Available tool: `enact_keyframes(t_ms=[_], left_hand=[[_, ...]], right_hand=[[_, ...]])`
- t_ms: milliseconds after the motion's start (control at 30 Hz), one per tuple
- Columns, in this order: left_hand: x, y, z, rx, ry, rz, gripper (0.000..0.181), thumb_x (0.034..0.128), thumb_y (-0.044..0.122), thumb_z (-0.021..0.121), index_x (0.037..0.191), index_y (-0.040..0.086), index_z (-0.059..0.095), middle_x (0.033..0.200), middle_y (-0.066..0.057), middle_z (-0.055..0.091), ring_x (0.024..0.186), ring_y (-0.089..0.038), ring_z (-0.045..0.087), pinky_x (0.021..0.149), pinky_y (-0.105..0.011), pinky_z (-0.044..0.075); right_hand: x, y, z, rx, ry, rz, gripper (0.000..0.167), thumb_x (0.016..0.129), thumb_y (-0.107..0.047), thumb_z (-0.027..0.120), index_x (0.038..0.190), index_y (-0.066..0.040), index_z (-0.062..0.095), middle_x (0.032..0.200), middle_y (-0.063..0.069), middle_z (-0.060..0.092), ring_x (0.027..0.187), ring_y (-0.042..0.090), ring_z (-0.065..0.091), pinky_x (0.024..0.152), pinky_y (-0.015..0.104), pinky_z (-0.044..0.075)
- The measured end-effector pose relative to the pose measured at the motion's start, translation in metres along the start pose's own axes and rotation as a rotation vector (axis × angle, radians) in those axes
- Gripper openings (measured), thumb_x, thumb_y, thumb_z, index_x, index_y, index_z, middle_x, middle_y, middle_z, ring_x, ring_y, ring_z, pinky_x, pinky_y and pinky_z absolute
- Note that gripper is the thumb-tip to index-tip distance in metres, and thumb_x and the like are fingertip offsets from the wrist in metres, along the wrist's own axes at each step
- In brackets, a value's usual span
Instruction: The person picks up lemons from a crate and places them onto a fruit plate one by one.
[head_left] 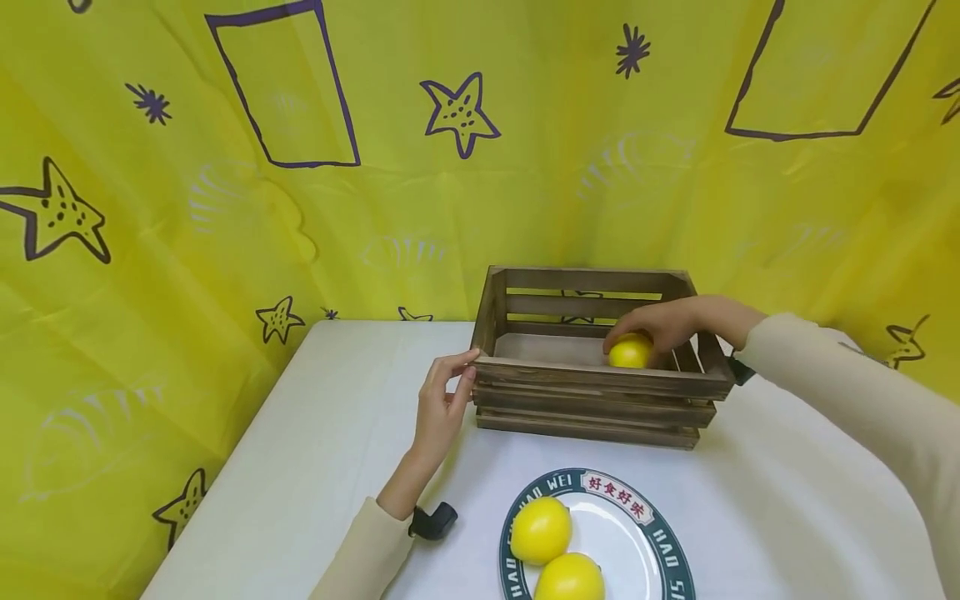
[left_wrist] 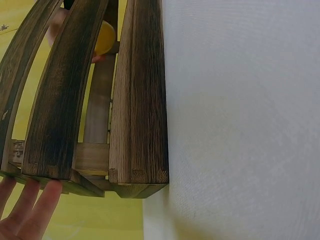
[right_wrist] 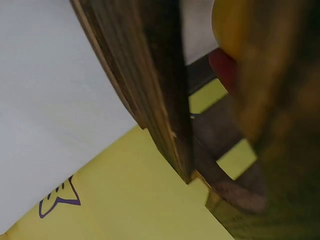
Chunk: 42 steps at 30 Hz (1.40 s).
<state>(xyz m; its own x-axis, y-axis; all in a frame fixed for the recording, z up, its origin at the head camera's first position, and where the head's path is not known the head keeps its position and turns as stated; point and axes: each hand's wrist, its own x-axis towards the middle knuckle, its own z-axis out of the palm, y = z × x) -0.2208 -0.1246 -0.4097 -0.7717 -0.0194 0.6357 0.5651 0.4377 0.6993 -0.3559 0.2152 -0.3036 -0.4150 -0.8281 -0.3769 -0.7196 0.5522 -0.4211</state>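
Note:
A dark brown slatted wooden crate (head_left: pixel 592 379) stands at the back of the white table. My right hand (head_left: pixel 663 323) reaches over its right end and grips a yellow lemon (head_left: pixel 630 351) inside, low behind the front slats. Through the slats, the left wrist view shows that lemon (left_wrist: pixel 105 39) too. With extended fingers, my left hand (head_left: pixel 441 408) touches the crate's front left corner; fingertips (left_wrist: pixel 49 192) rest against the slat ends. Two more lemons (head_left: pixel 542 531) lie on a white plate with a green lettered rim (head_left: pixel 671 546) in front of the crate.
A yellow curtain (head_left: pixel 525 208) printed with purple stars and frames hangs close behind the crate. White tabletop (head_left: pixel 360 400) extends to the left and right. Dark wrist devices (head_left: pixel 433 522) are worn on both arms; the right one is partly hidden.

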Motion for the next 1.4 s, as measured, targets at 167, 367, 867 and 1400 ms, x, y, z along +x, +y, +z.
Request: enact_keyframes(t_ms=[167,367,867,1400], left_hand=[[0.0,-0.001,0.0,-0.004,0.002,0.002,0.026,0.0993,0.01,0.056,0.125,0.012,0.062,0.115,-0.009,0.061,0.099,-0.027,0.063,0.056,-0.03,0.057],[-0.001,-0.003,0.001,-0.056,0.009,0.029,0.026,0.0992,0.007,0.055,0.124,0.011,0.063,0.114,-0.012,0.06,0.098,-0.03,0.064,0.055,-0.04,0.059],[0.001,0.016,-0.003,-0.02,0.006,-0.01,0.025,0.0968,-0.002,0.055,0.121,0.0,0.062,0.113,-0.021,0.06,0.098,-0.035,0.063,0.056,-0.032,0.058],[0.001,0.0,0.0,-0.035,0.015,0.033,0.026,0.0984,0.006,0.056,0.123,0.01,0.063,0.115,-0.012,0.061,0.098,-0.029,0.064,0.055,-0.024,0.055]], right_hand=[[-0.01,-0.008,-0.006,0.049,0.087,-0.014,0.05,0.08,-0.01,0.079,0.127,-0.006,0.059,0.133,0.017,0.054,0.114,0.031,0.05,0.089,0.042,0.051],[-0.016,-0.02,-0.008,0.077,0.182,-0.074,0.054,0.083,-0.018,0.079,0.13,-0.002,0.056,0.132,0.02,0.053,0.105,0.027,0.053,0.08,0.034,0.055],[-0.034,-0.051,-0.01,0.113,0.323,-0.11,0.053,0.083,-0.018,0.079,0.129,-0.001,0.058,0.125,0.015,0.058,0.093,0.023,0.055,0.076,0.03,0.055],[-0.055,-0.089,0.011,-0.001,0.431,-0.326,0.054,0.081,-0.014,0.079,0.129,-0.008,0.057,0.119,0.005,0.062,0.089,0.01,0.055,0.069,0.025,0.054]])
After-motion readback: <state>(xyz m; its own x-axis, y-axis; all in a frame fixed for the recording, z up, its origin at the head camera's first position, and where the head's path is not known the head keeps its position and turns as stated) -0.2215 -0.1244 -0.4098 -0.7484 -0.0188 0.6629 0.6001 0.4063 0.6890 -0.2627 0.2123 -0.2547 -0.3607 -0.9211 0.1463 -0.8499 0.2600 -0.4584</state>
